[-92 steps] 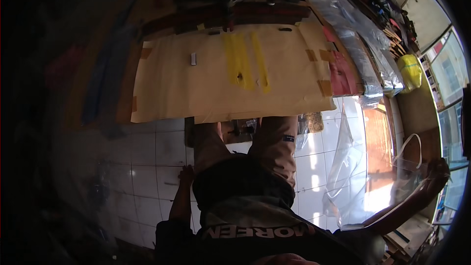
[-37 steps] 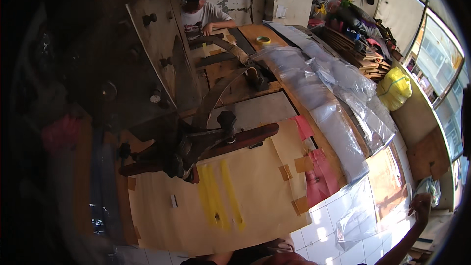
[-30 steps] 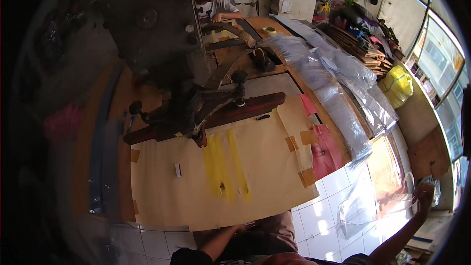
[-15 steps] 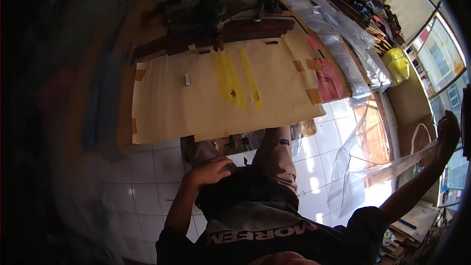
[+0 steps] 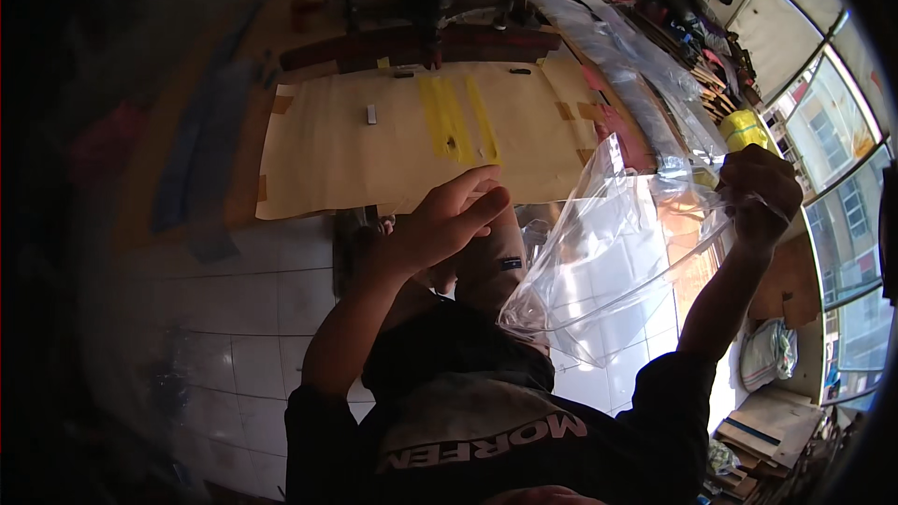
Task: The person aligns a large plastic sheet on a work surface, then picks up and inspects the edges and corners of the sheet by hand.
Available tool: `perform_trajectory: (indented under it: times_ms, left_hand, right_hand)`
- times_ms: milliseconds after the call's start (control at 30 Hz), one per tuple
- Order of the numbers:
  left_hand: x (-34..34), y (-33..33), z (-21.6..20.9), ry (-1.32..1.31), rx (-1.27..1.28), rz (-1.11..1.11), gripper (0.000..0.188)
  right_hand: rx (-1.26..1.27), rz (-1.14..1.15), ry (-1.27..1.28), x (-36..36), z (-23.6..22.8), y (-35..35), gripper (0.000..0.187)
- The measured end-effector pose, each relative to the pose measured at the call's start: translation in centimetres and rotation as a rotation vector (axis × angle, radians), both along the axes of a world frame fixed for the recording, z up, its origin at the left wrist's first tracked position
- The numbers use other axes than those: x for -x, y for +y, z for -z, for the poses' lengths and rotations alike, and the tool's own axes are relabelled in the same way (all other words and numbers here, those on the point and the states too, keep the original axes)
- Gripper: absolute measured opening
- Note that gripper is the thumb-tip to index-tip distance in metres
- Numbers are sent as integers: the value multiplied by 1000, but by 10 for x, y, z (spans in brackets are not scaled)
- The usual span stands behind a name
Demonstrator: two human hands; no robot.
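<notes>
Two hands are working around one clear plastic bag (image 5: 608,252). The right hand (image 5: 760,194) is gripping it, fingers curled shut on the bag's upper corner, and is holding it up in the air above the lap. From that grip the bag is hanging down and toward the person's left, its long axis running on a slant from the pinched corner to the crumpled lower end near the knee. The left hand (image 5: 447,223) is holding nothing; its fingers are spread loosely open, just beside the bag's free edge, and it is the nearer hand to that loose end. Beyond the left hand, farther from the body, a brown paper-covered table (image 5: 327,154) is carrying yellow tape strips (image 5: 454,117), and more plastic sheets (image 5: 636,84) are lying beyond the right-hand grip.
</notes>
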State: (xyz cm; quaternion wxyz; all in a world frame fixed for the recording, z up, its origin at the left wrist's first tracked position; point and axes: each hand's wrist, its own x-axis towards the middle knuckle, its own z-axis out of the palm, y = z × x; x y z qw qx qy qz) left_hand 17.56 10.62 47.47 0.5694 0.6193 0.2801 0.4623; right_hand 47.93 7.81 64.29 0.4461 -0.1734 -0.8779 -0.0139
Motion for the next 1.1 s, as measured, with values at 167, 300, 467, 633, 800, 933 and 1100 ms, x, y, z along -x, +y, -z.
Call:
perform_trajectory:
  times_ms: [167,300,467,633,800,933,1100]
  left_hand:
    - [-61,55,4,351,13,229,80]
    - [-102,77,0,503,67,160,64]
    - [-121,91,2,373,-36,289,40]
    - [-112,62,-73,134,-82,271,23]
    - [-99,61,-112,174,-368,225,20]
    - [-89,64,-130,197,-494,194,24]
    - [-49,71,-141,-51,-752,-40,32]
  right_hand:
    - [111,-240,-70,49,12,-7,20]
    - [132,-272,-69,61,15,-19,20]
    - [118,13,20,48,23,-31,19]
    - [520,317,200,21,31,-20,18]
    - [-73,595,79,29,28,17,10]
    - [343,438,220,38,22,28,9]
    - [476,285,415,25,7,40,12]
